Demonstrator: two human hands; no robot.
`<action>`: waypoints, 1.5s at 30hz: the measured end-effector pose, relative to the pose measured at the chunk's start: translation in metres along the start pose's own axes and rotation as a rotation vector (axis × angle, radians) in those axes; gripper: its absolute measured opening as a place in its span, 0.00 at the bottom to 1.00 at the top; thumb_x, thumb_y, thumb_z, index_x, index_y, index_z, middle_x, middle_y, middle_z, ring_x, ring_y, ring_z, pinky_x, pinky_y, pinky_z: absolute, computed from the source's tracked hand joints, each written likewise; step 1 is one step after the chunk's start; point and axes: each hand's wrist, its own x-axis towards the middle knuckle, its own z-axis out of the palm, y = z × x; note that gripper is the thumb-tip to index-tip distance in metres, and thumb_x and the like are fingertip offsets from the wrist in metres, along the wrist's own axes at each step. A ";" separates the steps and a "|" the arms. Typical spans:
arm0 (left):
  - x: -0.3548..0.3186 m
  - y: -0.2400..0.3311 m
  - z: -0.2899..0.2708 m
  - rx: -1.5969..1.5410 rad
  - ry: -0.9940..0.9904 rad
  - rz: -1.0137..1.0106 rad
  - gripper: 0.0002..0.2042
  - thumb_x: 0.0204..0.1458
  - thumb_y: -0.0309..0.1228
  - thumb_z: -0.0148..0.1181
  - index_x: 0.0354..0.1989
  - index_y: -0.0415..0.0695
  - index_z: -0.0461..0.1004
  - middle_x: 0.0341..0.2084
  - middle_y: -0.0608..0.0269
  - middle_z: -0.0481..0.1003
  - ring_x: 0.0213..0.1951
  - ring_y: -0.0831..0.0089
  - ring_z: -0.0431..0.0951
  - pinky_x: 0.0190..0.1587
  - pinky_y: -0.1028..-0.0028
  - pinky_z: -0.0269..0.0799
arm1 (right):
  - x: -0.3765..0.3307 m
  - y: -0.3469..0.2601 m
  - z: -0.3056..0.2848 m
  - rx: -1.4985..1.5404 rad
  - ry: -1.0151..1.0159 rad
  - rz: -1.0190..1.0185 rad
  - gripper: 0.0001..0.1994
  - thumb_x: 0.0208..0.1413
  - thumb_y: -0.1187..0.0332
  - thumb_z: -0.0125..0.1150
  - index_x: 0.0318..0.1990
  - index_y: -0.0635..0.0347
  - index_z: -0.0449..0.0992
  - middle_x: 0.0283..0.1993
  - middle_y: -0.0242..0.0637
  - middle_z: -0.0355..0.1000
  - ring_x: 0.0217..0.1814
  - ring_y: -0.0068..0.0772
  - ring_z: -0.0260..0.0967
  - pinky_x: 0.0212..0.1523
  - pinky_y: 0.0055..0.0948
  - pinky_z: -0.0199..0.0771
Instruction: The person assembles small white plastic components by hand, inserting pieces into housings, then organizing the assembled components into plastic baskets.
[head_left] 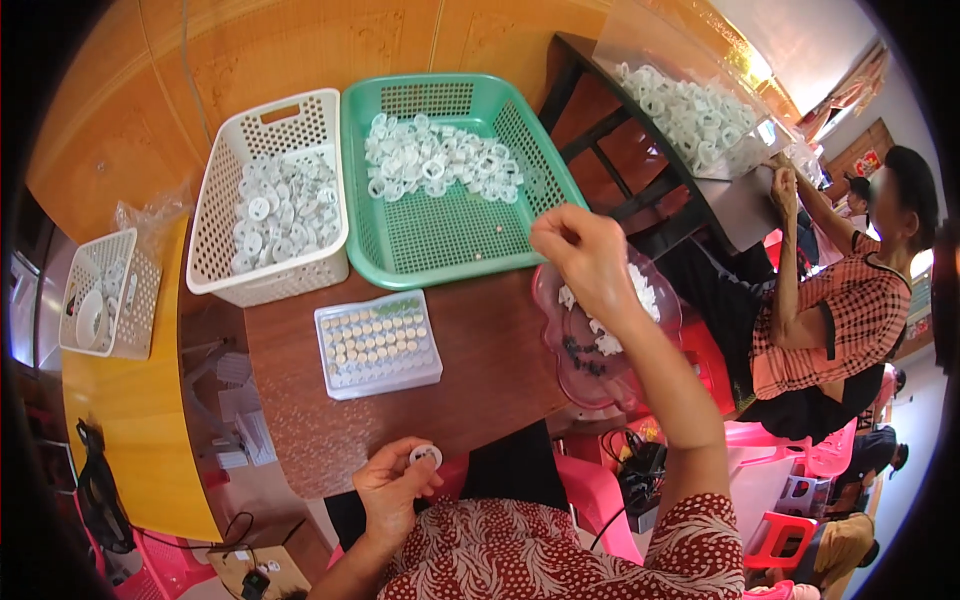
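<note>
Disc (426, 456) in left hand (392, 485), two white baskets (270, 289)

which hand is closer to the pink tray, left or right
Right. The right hand is raised by the far side of the pink tray; the left hand is well off to its left, holding a round white piece.

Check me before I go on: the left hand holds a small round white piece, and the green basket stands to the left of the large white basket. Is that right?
Not quite: the green basket stands to the right of the large white basket, as the head view shows. The left hand does hold a small round white piece.
</note>
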 end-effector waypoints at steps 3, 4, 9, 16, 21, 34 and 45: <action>0.006 -0.004 0.002 0.053 -0.003 -0.026 0.09 0.49 0.20 0.58 0.39 0.33 0.74 0.25 0.60 0.76 0.22 0.80 0.75 0.20 0.84 0.69 | 0.062 0.071 0.012 -0.161 -0.175 -0.068 0.04 0.40 0.72 0.60 0.24 0.63 0.75 0.22 0.44 0.72 0.26 0.43 0.71 0.30 0.36 0.69; 0.007 -0.004 0.003 0.053 -0.009 -0.024 0.09 0.49 0.20 0.58 0.39 0.33 0.74 0.25 0.60 0.76 0.22 0.80 0.75 0.20 0.84 0.69 | 0.077 0.088 0.018 -0.181 -0.258 -0.056 0.04 0.40 0.72 0.60 0.24 0.62 0.76 0.24 0.45 0.72 0.28 0.44 0.72 0.31 0.37 0.69; 0.013 -0.003 0.004 0.051 0.021 -0.037 0.09 0.47 0.18 0.58 0.38 0.30 0.73 0.22 0.56 0.76 0.18 0.75 0.76 0.16 0.84 0.67 | 0.113 0.115 0.054 -0.579 -0.464 -0.121 0.08 0.35 0.70 0.67 0.26 0.60 0.76 0.28 0.42 0.74 0.36 0.44 0.73 0.37 0.37 0.71; 0.016 -0.003 -0.001 0.071 -0.043 -0.083 0.10 0.50 0.20 0.58 0.42 0.33 0.74 0.26 0.60 0.76 0.23 0.79 0.75 0.22 0.84 0.71 | 0.118 0.108 0.071 -0.789 -0.638 -0.185 0.05 0.40 0.77 0.58 0.28 0.60 0.76 0.34 0.49 0.74 0.41 0.51 0.72 0.41 0.45 0.71; 0.018 0.000 0.001 0.071 -0.033 -0.076 0.10 0.50 0.20 0.58 0.42 0.33 0.74 0.25 0.60 0.76 0.23 0.80 0.75 0.22 0.84 0.71 | 0.120 0.107 0.068 -0.742 -0.691 -0.218 0.07 0.38 0.78 0.55 0.28 0.63 0.75 0.33 0.52 0.73 0.41 0.54 0.72 0.41 0.45 0.71; 0.013 -0.007 0.001 0.037 -0.032 -0.019 0.09 0.49 0.20 0.59 0.39 0.30 0.73 0.22 0.56 0.76 0.18 0.77 0.76 0.16 0.85 0.66 | 0.117 0.108 0.064 -0.622 -0.586 -0.222 0.08 0.37 0.73 0.54 0.27 0.64 0.76 0.30 0.52 0.74 0.37 0.52 0.73 0.40 0.43 0.73; 0.016 0.011 0.006 -0.209 -0.002 -0.033 0.17 0.46 0.21 0.61 0.47 0.36 0.68 0.27 0.55 0.76 0.23 0.73 0.75 0.21 0.80 0.69 | -0.012 -0.024 0.032 0.464 -0.786 0.027 0.07 0.46 0.77 0.62 0.34 0.61 0.73 0.31 0.26 0.71 0.34 0.13 0.66 0.33 0.16 0.66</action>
